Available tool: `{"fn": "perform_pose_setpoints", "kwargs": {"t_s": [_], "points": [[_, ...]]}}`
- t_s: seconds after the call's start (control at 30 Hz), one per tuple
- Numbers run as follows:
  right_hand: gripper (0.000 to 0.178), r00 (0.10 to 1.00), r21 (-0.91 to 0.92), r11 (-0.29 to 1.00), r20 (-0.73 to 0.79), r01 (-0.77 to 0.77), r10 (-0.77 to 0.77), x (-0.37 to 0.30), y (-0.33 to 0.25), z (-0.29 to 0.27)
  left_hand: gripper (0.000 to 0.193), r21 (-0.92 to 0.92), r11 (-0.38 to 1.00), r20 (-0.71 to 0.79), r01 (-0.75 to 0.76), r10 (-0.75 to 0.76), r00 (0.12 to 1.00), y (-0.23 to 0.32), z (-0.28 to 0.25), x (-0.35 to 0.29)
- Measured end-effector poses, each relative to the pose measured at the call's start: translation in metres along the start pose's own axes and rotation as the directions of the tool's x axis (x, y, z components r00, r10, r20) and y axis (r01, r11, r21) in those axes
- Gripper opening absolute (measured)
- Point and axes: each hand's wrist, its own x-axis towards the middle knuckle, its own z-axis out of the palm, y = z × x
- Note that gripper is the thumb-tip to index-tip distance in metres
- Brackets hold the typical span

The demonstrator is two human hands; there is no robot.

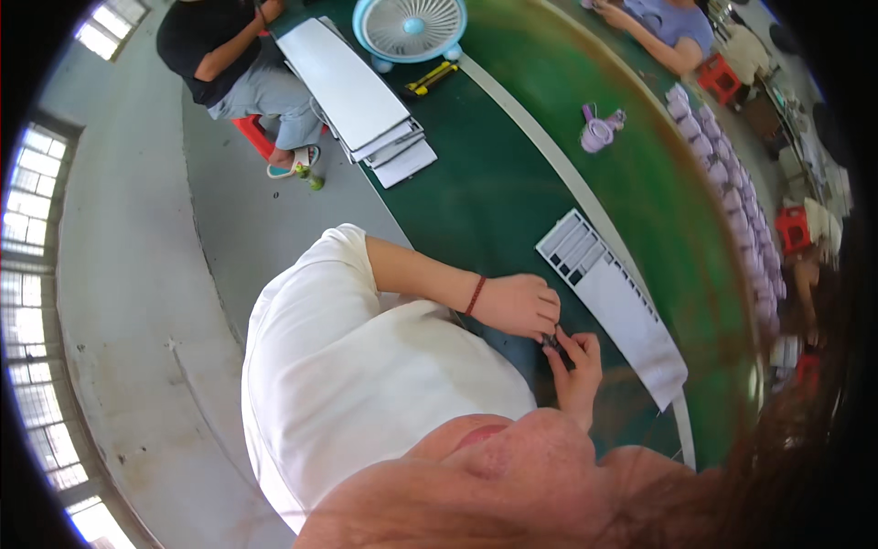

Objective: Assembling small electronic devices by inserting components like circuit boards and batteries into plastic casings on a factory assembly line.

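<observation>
My left hand (519, 305), with a dark red bracelet at the wrist, is closed with its fingertips curled down. My right hand (578, 373) meets it, thumb and forefinger pinching from the other side. Between the fingertips of both hands is a small dark piece (551, 342), mostly hidden by the fingers and too small to name. Just right of my hands lies a long white tray (631, 329). Its far end has several narrow slots and some dark square gaps; the near part is a flat white surface.
A stack of white panels (347, 87) lies on the green table, near a light-blue fan (412, 27) and a yellow-black cutter (432, 79). A purple device (597, 134) stands across the belt. Many purple items (722, 174) line the far edge. Two people sit farther off.
</observation>
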Motion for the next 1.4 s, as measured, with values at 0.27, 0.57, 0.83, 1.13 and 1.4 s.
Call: {"fn": "perform_pose_setpoints", "kwargs": {"t_s": [0.27,0.57,0.83,1.13,1.4], "points": [[0.030,0.925,-0.359,0.926,-0.301,0.115,-0.231,-0.048,0.012,0.034,0.016,-0.211,0.967,0.058,0.143,-0.134,0.989,0.001,-0.009,0.008],[0.025,0.925,0.273,0.955,-0.321,-0.113,0.201,-0.030,0.018,0.029,0.021,-0.144,0.967,0.153,0.209,-0.187,0.970,0.002,-0.031,0.027],[0.043,0.904,-0.447,0.892,-0.351,0.068,-0.245,-0.055,0.006,0.055,0.034,0.043,0.997,0.259,0.060,-0.069,0.964,0.008,-0.030,0.016],[0.054,0.902,-0.227,0.960,-0.358,0.166,-0.240,-0.030,-0.011,0.032,0.090,-0.420,0.826,0.327,0.377,-0.250,0.912,0.002,-0.053,0.015],[0.063,0.974,-0.313,0.934,-0.087,0.173,-0.209,-0.001,-0.033,0.004,0.045,-0.468,0.729,0.428,0.499,-0.307,0.850,-0.031,-0.059,0.062]]}}
